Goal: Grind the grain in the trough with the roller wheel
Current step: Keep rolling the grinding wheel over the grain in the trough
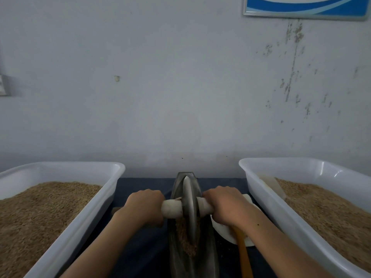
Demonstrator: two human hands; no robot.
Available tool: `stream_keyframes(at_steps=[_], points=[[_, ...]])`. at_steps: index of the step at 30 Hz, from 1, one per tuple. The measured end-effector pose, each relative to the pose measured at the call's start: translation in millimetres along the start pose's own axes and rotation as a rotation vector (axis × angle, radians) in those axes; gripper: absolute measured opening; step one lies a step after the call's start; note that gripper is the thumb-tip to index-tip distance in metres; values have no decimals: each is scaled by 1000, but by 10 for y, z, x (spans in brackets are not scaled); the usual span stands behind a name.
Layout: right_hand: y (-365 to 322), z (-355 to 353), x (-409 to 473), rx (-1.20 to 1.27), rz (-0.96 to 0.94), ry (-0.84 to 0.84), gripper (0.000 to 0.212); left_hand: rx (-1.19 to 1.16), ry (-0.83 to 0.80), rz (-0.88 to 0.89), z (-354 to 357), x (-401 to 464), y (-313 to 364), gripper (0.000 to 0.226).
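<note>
A narrow dark metal trough (211, 255) runs away from me in the middle of the table, with brown grain (183, 235) lying in its channel. A thin grey roller wheel (189, 205) stands upright in the trough on a pale axle handle (171, 208) that sticks out on both sides. My left hand (143, 205) grips the left end of the handle. My right hand (224, 205) grips the right end. The wheel sits at the middle of the trough, with grain heaped just in front of it toward me.
Two large white plastic tubs of brown grain flank the trough, the left tub (84, 217) and the right tub (281, 213). A white bowl (224, 231) with an orange-brown handled tool (244, 255) lies under my right wrist. A dark cloth (140, 249) covers the table; a wall stands close behind.
</note>
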State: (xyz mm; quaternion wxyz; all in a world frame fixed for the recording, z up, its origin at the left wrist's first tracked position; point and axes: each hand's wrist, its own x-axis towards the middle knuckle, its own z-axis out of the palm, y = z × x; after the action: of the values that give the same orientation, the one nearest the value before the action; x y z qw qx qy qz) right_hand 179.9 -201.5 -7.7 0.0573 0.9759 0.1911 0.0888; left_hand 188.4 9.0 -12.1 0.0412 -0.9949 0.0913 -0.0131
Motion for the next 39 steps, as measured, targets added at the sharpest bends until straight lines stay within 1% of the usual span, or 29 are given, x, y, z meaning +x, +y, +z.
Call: stream_keyframes(at_steps=[2,7,10,13,16,18,19,21,23,27,29,30,33,36,39], points=[[-9,26,15,-2,17,68,26,25,66,-20,10,6,31,36],[-16,119,23,11,68,227,21,28,384,-22,96,6,93,20],[-18,128,27,11,76,228,22,28,447,-9,135,-1,91,20],[-16,80,11,-7,71,172,27,33,386,10,112,1,63,22],[2,-3,-10,-23,47,41,32,26,189,35,33,12,29,30],[14,-51,-9,-25,15,-60,31,-5,57,46,-8,12,1,37],[17,-63,-7,-22,5,-88,29,-17,17,47,-15,7,-9,39],[18,-56,3,-10,8,-92,26,-18,17,46,-3,1,-13,37],[1,-25,12,-12,33,-34,26,9,124,42,26,3,0,30],[-29,74,28,-4,81,169,25,30,387,9,128,21,35,21],[-43,109,33,-13,99,225,23,39,469,6,170,19,49,20],[-45,112,33,-16,106,232,22,38,480,4,182,17,51,20],[-34,69,29,-13,103,162,26,26,411,25,144,22,27,21],[-2,-1,14,-1,68,26,31,40,234,65,47,24,-6,27],[24,-53,-1,1,44,-91,30,14,62,85,-17,5,-19,34]])
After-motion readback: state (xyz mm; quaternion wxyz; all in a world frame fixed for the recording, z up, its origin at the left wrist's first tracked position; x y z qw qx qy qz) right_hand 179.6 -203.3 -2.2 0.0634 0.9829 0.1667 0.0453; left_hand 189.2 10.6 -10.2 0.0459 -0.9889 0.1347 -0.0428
